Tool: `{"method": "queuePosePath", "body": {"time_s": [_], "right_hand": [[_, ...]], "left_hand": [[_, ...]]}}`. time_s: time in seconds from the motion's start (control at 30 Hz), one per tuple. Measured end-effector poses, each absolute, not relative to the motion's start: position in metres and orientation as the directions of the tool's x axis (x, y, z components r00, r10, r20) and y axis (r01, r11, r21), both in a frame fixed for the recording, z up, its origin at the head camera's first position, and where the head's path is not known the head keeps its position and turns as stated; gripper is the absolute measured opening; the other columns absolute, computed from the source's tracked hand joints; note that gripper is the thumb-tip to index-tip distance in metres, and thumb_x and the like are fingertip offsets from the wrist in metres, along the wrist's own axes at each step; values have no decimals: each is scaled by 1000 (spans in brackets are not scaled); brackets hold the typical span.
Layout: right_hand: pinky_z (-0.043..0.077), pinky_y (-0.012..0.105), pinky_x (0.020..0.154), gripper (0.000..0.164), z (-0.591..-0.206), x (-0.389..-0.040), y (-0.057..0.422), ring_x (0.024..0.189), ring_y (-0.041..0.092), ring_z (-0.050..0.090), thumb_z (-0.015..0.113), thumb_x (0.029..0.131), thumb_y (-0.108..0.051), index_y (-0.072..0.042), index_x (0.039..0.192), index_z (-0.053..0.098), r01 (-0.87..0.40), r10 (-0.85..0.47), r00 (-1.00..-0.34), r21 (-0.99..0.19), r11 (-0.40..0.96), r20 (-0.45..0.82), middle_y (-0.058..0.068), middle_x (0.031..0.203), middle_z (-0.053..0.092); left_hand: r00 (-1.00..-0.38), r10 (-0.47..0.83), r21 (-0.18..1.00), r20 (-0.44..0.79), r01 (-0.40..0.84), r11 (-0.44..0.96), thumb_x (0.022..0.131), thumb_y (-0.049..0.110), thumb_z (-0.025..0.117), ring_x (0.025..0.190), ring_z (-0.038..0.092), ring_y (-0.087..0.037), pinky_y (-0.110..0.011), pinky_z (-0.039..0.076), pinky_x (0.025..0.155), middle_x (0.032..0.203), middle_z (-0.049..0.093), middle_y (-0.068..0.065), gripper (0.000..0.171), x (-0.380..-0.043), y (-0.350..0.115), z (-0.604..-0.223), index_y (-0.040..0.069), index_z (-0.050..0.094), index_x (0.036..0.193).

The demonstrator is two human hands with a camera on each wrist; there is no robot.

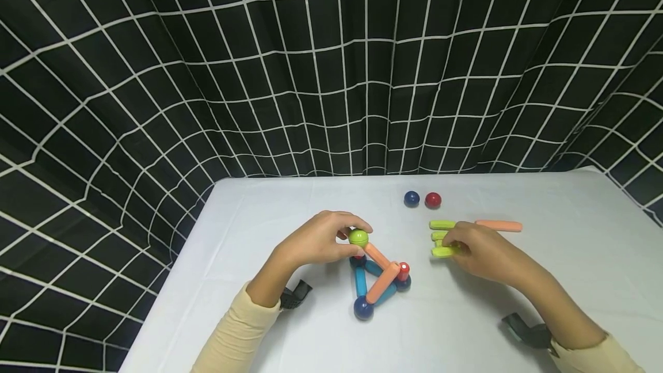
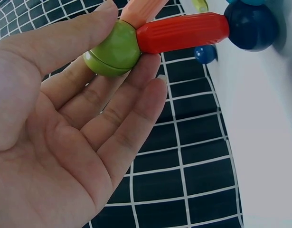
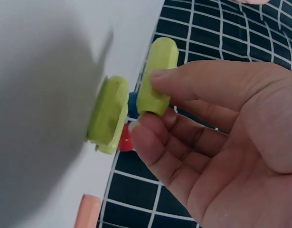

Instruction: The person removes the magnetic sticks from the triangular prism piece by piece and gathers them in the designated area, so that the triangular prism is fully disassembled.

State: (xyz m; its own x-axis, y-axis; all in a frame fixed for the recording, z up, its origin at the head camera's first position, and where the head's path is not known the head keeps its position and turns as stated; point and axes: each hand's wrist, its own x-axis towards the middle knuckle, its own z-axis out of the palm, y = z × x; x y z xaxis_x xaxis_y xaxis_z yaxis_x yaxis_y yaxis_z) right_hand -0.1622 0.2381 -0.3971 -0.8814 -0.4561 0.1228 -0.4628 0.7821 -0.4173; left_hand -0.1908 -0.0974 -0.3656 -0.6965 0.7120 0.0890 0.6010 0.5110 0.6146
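Observation:
My left hand [image 1: 326, 239] pinches a green ball [image 1: 358, 238] between thumb and fingers. In the left wrist view a red rod [image 2: 183, 32] and a salmon rod meet that ball. The ball tops a structure of blue rods [image 1: 360, 282], salmon rods [image 1: 383, 282], a red rod end [image 1: 403, 271] and dark blue balls [image 1: 364, 308] at its base. My right hand [image 1: 479, 252] pinches a yellow-green rod [image 3: 157, 76], held just off the table. Other yellow-green rods [image 3: 108, 114] lie beside it on the table, partly hidden by the fingers in the head view.
Behind the rods sit a loose blue ball [image 1: 411, 198] and a red ball [image 1: 433, 200]. A loose salmon rod [image 1: 499, 225] lies beyond the right hand. The white table [image 1: 269, 206] ends at a black curtain [image 1: 321, 73] with white grid lines.

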Motion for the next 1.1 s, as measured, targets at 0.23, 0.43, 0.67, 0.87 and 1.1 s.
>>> {"method": "queuePosePath", "body": {"time_s": [0.23,0.43,0.67,0.87,1.1], "right_hand": [[52,38,70,24,-403,-164,239,76,16,55,77,72,10,-7,88,74,-470,-474,-877,-363,805,85,-3,85,64],[52,42,73,26,-405,-166,240,78,19,56,79,71,10,-7,90,75,-412,-421,-906,-316,855,42,1,89,67],[47,37,66,25,-408,-167,241,75,19,52,79,72,9,-9,90,74,-379,-391,-920,-290,879,16,0,87,66],[43,35,64,25,-409,-168,241,74,19,51,77,73,9,-11,87,72,-350,-369,-930,-291,890,-9,-2,84,64],[41,34,62,26,-411,-170,242,73,18,49,75,74,10,-14,83,69,-343,-362,-932,-288,894,-16,-4,80,60]], "left_hand": [[-699,709,612,90,601,515,88,16,79,95,64,-8,-23,51,84,108,69,8,34,-192,-97,-368,14,71,121],[-703,705,610,96,601,517,88,16,79,95,64,-9,-24,51,84,107,68,8,34,-191,-96,-367,14,71,121],[-699,708,600,98,609,518,88,16,79,95,64,-10,-23,51,84,108,68,8,34,-191,-96,-367,15,71,121],[-704,704,607,92,601,521,88,16,79,95,64,-10,-24,51,84,107,68,9,34,-190,-96,-367,15,71,121],[-713,697,618,79,584,526,88,17,79,95,63,-11,-25,51,85,106,68,10,34,-191,-96,-368,16,71,121]]}}
